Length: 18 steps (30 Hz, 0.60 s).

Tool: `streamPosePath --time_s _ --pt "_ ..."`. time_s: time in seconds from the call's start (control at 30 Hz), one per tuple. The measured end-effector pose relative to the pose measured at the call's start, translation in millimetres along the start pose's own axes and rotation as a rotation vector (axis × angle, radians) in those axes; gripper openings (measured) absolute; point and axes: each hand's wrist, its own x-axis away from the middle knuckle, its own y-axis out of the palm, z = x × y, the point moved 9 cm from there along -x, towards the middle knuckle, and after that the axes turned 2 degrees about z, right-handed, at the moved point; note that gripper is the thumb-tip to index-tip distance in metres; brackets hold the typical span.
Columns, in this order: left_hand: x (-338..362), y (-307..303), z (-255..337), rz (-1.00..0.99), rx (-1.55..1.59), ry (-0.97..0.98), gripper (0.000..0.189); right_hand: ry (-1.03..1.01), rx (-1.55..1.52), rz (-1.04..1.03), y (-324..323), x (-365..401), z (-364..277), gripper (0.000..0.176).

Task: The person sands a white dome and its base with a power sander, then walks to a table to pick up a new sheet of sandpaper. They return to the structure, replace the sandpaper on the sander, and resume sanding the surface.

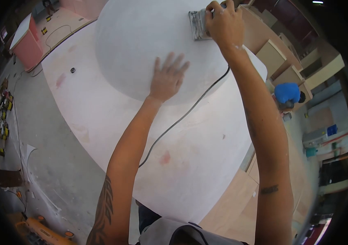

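A big, smooth grey dome (pixel 131 53) sits on a white panel (pixel 194 163) marked with pinkish smudges. My left hand (pixel 167 79) lies on the lower part of the dome, fingers spread, holding nothing. At the dome's upper right, my right hand (pixel 226 26) grips an electric sander (pixel 199 25), its dusty grey base tilted against the curved surface. The hand covers most of the tool's body. A black power cord (pixel 182 116) runs from beneath my right forearm across the panel to my left forearm.
A small black ring (pixel 73 70) lies on the panel's left side. A pink cabinet (pixel 29 43) stands at upper left. Another person in a blue shirt (pixel 287 93) crouches at right among wooden boxes (pixel 272 55). An orange machine (pixel 43 230) is at lower left.
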Motion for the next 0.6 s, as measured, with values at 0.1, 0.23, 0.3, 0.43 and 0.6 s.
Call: streamPosePath --time_s 0.1,0.23,0.3,0.43,0.6 --pt "-10.3 11.1 44.9 -0.206 0.168 0.214 0.055 0.098 0.026 -0.152 1.9 -33.9 2.0 0.018" --pt "-24.2 31.8 74.0 -0.321 0.118 0.387 0.056 0.204 0.012 -0.278 21.6 -67.8 5.2 0.026" --pt "-32.8 34.5 73.0 -0.349 0.162 0.455 0.057 0.221 0.031 -0.269 28.2 -84.8 5.9 0.026" --pt "-49.9 21.4 52.7 -0.357 0.169 0.576 0.058 0.224 0.019 -0.254 29.8 -87.6 5.2 0.025" --pt "-73.2 -7.5 -4.5 -0.219 0.127 0.405 0.059 0.181 0.047 -0.217 20.2 -59.6 -2.7 0.024"
